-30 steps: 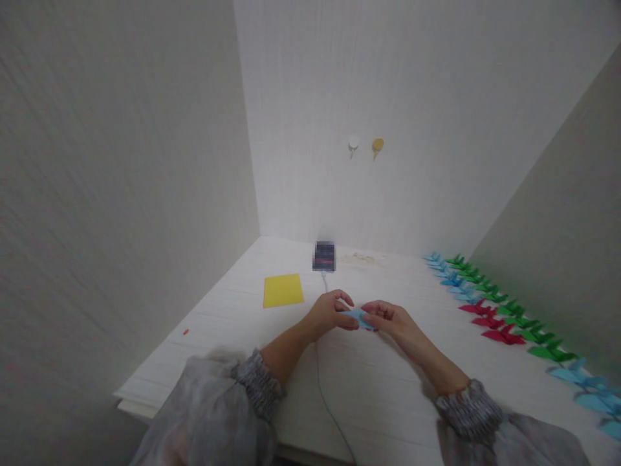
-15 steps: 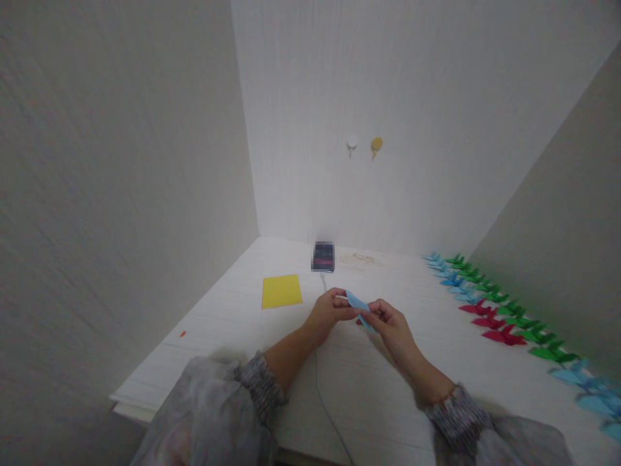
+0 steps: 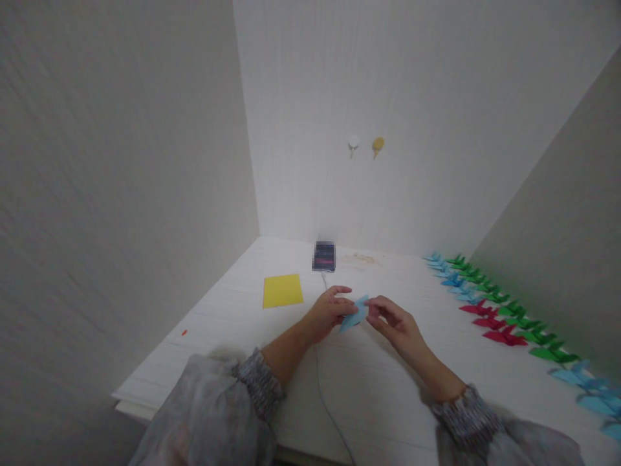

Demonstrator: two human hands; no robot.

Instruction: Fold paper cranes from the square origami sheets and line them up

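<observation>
A small folded piece of light blue paper (image 3: 358,314) is pinched between the thumb and fingers of my left hand (image 3: 326,314), above the middle of the white table. It slants, with one point downward to the left. Close at its right edge is my right hand (image 3: 394,323), the fingers bent and the index fingertip at the paper's upper corner. Its thumb and index finger look apart, and I cannot make out a grip on the paper. To the left of my hands a square sheet of yellow paper (image 3: 283,291) lies flat.
A pixelated phone-like device (image 3: 324,256) stands by the back wall, its cable (image 3: 323,395) running under my hands to the front edge. Rows of folded paper cranes, green (image 3: 553,352), red (image 3: 505,335) and blue (image 3: 575,374), line the right side. An orange scrap (image 3: 184,332) lies left.
The blue paper has turned in my left hand, its lower point swinging from right to left. My right fingers have loosened from it and shifted slightly right.
</observation>
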